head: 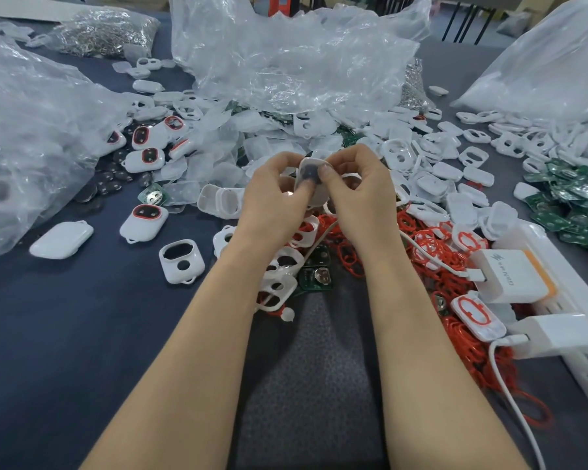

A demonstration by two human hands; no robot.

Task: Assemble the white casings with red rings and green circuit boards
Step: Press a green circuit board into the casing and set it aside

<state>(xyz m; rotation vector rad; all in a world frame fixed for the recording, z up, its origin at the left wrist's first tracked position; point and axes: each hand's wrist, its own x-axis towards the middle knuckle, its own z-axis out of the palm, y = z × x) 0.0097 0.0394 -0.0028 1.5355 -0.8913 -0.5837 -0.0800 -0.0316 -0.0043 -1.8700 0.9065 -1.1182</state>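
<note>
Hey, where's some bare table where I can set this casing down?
For the held casing, the widest free patch is the dark table at near left, between the left arm, the plastic bag and loose white casings. Crowded: red rings, power strip and green boards on the right, casing heap ahead.

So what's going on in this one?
A person works at a dark table strewn with parts. The left hand and right hand together pinch one white casing held up above the table, thumbs at a dark part in its middle. Loose red rings lie just below the hands, green circuit boards are heaped at far right, and a few fitted casings, red ring in place, sit to the left.
</note>
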